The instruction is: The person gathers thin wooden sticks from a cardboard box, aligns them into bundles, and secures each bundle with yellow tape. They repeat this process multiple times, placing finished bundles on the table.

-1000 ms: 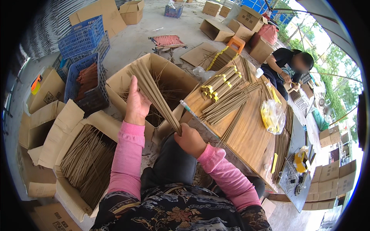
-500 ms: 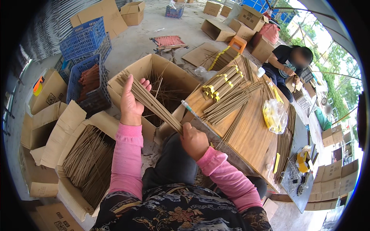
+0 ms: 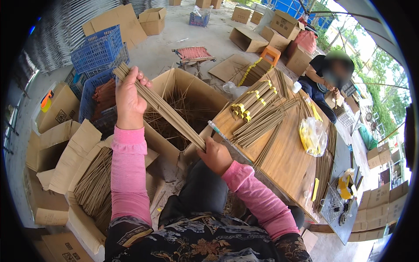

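Note:
A long bundle of thin tan sticks [image 3: 168,112] stretches slantwise between my two hands. My left hand [image 3: 129,97] grips its far end, raised above the blue crates. My right hand [image 3: 214,155] grips the near end, close to the table's corner. Below the bundle stands an open cardboard box [image 3: 192,89] with loose sticks scattered inside. On the wooden table [image 3: 290,163] to the right lie more stick bundles, some with yellow-tipped ends [image 3: 251,100].
A box packed with sticks [image 3: 94,187] sits by my left knee. Blue plastic crates [image 3: 98,50] stand at the far left. A yellow plastic bag [image 3: 312,136] lies on the table. A seated person [image 3: 325,76] works at the far right; cardboard boxes litter the floor.
My left hand has lifted the far end of the stick bundle up and to the left, away from the open box. My right hand stays on the near end.

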`<state>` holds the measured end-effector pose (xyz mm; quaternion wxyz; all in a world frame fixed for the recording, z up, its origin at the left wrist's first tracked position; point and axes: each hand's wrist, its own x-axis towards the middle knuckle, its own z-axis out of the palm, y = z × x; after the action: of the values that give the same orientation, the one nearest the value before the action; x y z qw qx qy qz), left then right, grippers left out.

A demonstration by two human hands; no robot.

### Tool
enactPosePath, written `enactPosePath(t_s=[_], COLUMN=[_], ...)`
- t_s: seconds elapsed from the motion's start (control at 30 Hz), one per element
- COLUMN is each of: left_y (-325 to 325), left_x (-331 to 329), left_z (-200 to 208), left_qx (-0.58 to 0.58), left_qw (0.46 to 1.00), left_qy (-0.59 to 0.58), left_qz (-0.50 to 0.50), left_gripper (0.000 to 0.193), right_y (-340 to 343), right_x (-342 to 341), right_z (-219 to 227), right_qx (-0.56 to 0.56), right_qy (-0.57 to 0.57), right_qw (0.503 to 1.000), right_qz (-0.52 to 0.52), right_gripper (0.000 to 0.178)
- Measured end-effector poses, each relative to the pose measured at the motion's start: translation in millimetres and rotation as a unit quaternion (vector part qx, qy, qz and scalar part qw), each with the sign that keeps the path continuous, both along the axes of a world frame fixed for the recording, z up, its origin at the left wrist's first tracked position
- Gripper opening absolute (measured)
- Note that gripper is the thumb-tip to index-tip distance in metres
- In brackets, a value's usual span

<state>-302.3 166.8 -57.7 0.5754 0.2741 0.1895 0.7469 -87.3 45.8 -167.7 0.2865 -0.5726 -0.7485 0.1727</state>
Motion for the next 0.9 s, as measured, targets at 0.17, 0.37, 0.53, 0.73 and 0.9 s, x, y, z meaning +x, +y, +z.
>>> enactPosePath(t_s=[0.17, 0.37, 0.53, 0.73, 0.9], left_y=[3.0, 29.4, 26.8, 4.9, -12.8], left_x=[-15.6, -5.7, 5.2, 14.7, 20.6], left_z=[66.0, 52.1, 36.8, 31.6, 31.7], left_qx=[0.161, 0.231, 0.220, 0.243, 0.266], left_qw=[0.979, 0.869, 0.901, 0.914, 0.903], left_qy=[0.104, 0.415, 0.367, 0.325, 0.329], left_qz=[0.066, 0.142, 0.068, 0.013, -0.078], left_gripper=[0.012, 0.011, 0.011, 0.012, 0.013], right_y=[27.5, 32.7, 48.0, 51.9, 51.9], right_x=[-5.5, -6.9, 0.9, -5.3, -15.4], right_z=[-6.5, 7.3, 23.3, 49.8, 68.5], right_qx=[-0.064, -0.058, -0.042, -0.113, -0.142], right_qy=[0.105, 0.122, 0.229, 0.340, 0.431], right_qw=[0.992, 0.991, 0.972, 0.933, 0.889], right_qz=[0.013, 0.002, -0.005, 0.035, 0.062], right_gripper=[0.024, 0.019, 0.020, 0.022, 0.032])
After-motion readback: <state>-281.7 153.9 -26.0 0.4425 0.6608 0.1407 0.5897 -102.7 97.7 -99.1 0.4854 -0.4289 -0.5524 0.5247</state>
